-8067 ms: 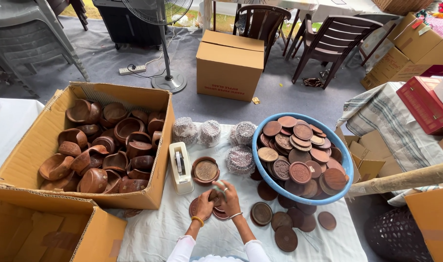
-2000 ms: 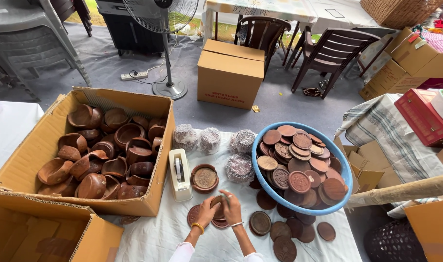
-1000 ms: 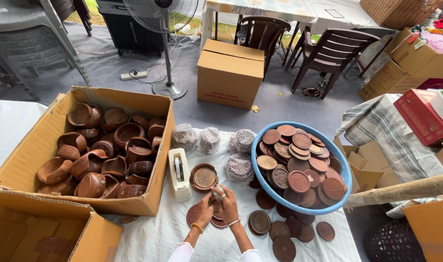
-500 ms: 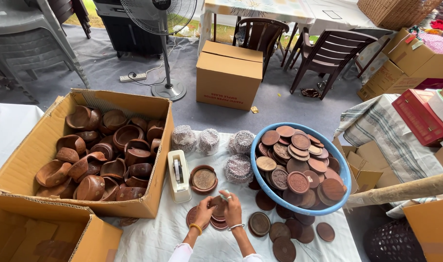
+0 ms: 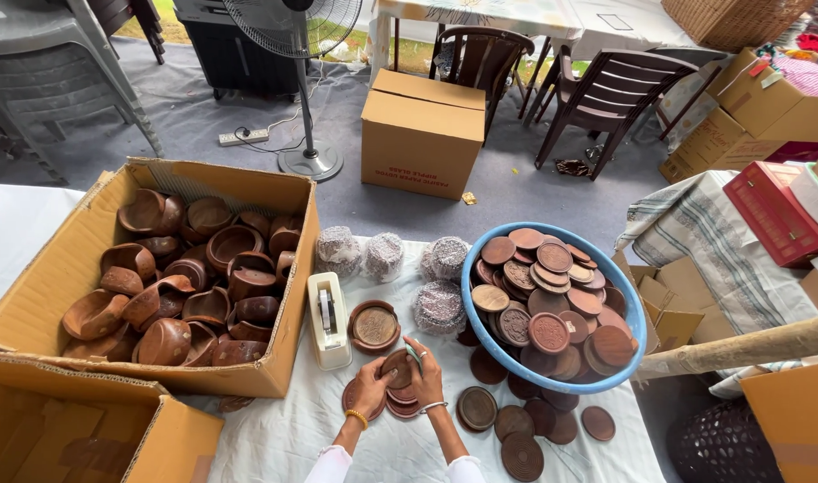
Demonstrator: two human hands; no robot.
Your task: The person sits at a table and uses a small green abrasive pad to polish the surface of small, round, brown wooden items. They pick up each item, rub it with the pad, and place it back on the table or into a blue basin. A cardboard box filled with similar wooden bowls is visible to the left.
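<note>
Both hands together over a short stack of brown clay lids (image 5: 398,400) on the white-clothed worktop (image 5: 284,438), between tape dispenser (image 5: 328,319) and blue basin (image 5: 635,315). Left hand (image 5: 370,387) and right hand (image 5: 424,376) closed on one small round lid (image 5: 396,367), seemingly with a thin pale strip across it.

An open cardboard box (image 5: 60,295) on the left holds a heap of brown clay bowls (image 5: 181,286). Just beside it a white tape dispenser (image 5: 327,320) lies on the white cloth (image 5: 293,438). Behind are four foil-wrapped bundles (image 5: 384,257). A round blue plastic basin (image 5: 637,322) is on the right. A closed cardboard carton (image 5: 421,134), a pedestal fan (image 5: 297,54) and dark brown plastic chairs (image 5: 610,94) are on the grey floor.
</note>
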